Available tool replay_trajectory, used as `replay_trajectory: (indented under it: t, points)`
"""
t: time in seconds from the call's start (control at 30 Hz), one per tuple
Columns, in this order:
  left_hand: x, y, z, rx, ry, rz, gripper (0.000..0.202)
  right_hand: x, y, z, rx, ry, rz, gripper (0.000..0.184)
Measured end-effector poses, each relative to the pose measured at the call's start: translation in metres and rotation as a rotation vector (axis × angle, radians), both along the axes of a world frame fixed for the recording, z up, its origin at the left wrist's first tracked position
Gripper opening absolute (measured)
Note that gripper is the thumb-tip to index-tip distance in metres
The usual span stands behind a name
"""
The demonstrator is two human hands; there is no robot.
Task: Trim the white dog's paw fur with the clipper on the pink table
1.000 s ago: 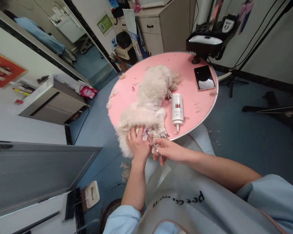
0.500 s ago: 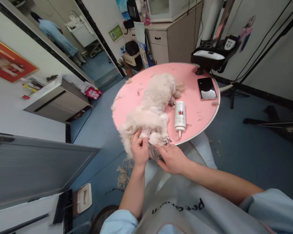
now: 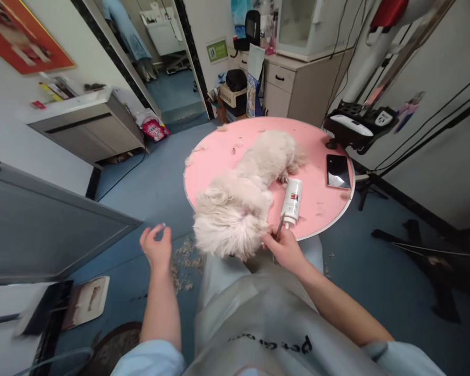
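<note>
A white, fluffy dog [image 3: 235,203] lies on the round pink table [image 3: 215,151], its head over the near edge. My left hand [image 3: 157,248] is away to the left above the floor, thumb and finger curled together in a pinch; a tiny pale bit shows at the fingertips, too small to name. Beside the dog's head, my right hand [image 3: 285,251] is closed on a slim, dark scissors-like tool [image 3: 280,227] pointing up; its handles are mostly hidden. Just beyond that hand lies a white squeeze bottle [image 3: 292,201], nozzle toward me.
A phone [image 3: 338,171] lies at the table's right side. Hair clippings [image 3: 188,261] litter the floor. A black tool holder [image 3: 360,125] stands at the table's back right. A cabinet [image 3: 90,128] is on the left, and another person's blue garment [image 3: 129,31] shows through the doorway.
My left hand has let go of the dog's head and swung left. My right hand has moved slightly right with the tool, now turned upward. The dog's head now faces down toward me.
</note>
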State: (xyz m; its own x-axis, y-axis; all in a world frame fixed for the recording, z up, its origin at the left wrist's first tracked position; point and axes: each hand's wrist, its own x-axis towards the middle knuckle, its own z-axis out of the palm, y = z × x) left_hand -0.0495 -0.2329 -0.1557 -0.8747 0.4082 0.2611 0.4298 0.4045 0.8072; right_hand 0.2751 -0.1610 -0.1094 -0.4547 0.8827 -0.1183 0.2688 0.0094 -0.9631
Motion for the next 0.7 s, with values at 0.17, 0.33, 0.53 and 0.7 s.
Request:
replay_trajectory:
  t: [0.17,0.33,0.53,0.7]
  points:
    - [0.016,-0.024,-0.022,-0.128,-0.218,-0.195,0.035,-0.042,0.036,0.010,0.226,-0.209,-0.097,0.024]
    - [0.065,-0.003,-0.027,-0.030,-0.388,-0.548,0.025,-0.057,0.050,0.007,0.202,-0.241,-0.063,0.023]
    - [0.079,0.035,-0.001,0.184,-0.534,-0.651,0.044,-0.039,0.033,0.003,0.177,-0.145,0.012,0.022]
    - [0.091,0.068,0.017,0.266,-0.636,-0.781,0.050,-0.012,0.003,-0.011,0.062,-0.018,-0.047,0.037]
